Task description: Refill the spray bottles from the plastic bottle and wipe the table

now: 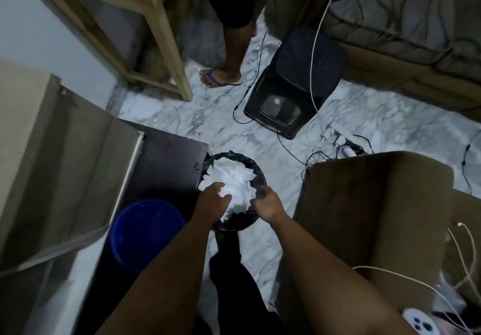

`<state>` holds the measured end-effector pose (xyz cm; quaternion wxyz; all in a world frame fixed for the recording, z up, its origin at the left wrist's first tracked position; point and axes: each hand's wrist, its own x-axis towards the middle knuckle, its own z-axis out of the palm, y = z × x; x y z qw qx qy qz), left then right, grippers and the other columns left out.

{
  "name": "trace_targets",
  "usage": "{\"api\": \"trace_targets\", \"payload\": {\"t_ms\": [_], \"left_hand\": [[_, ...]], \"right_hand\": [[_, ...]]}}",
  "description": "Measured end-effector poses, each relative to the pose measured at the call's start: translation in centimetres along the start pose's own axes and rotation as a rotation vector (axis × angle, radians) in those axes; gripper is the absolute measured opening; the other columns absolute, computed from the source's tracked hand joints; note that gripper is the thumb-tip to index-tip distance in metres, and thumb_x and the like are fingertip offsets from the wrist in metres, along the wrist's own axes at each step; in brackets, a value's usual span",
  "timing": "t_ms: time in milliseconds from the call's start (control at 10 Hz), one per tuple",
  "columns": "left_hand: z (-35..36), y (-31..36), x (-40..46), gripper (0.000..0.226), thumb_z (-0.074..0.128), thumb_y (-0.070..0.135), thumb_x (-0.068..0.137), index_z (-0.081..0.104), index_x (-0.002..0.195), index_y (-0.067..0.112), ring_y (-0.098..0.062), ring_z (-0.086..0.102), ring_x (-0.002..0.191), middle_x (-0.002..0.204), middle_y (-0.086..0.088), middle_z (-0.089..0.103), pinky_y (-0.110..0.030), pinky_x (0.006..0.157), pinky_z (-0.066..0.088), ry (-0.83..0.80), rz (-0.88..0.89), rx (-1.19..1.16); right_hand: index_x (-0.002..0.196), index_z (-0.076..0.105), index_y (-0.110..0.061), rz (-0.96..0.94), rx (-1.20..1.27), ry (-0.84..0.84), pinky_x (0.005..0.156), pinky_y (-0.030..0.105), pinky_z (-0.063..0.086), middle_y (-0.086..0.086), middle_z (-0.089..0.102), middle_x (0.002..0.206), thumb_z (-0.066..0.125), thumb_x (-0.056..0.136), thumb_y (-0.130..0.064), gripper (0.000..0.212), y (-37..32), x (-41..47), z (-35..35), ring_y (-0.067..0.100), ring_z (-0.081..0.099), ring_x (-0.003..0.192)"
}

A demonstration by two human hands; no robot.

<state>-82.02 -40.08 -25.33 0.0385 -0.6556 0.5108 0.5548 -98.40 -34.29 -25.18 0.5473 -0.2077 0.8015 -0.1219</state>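
A round black waste bin (256, 173) stands on the marble floor below me, heaped with crumpled white tissue paper (231, 178). My left hand (212, 198) reaches into the bin and presses down on the paper with its fingers spread. My right hand (268, 202) grips the bin's right rim. No spray bottle or plastic bottle is in view.
A blue bucket (145, 233) sits left of the bin beside a dark cabinet (166, 157). A cardboard box (377, 217) stands at right with white cables. A black appliance (294, 84), cords, a wooden table leg (171, 48) and another person's foot (221, 77) lie ahead.
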Motion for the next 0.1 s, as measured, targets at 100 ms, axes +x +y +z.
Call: {"api": "trace_targets", "payload": {"t_ms": [100], "left_hand": [[-0.42, -0.59, -2.56, 0.045, 0.070, 0.021, 0.088, 0.060, 0.131, 0.014, -0.017, 0.059, 0.110, 0.129, -0.008, 0.060, -0.018, 0.087, 0.041, -0.011, 0.013, -0.096]], "right_hand": [[0.138, 0.058, -0.007, -0.032, -0.012, -0.003, 0.090, 0.033, 0.052, 0.005, 0.067, 0.109, 0.067, 0.094, -0.009, 0.045, -0.49, -2.14, 0.75, 0.029, 0.067, 0.104]]}}
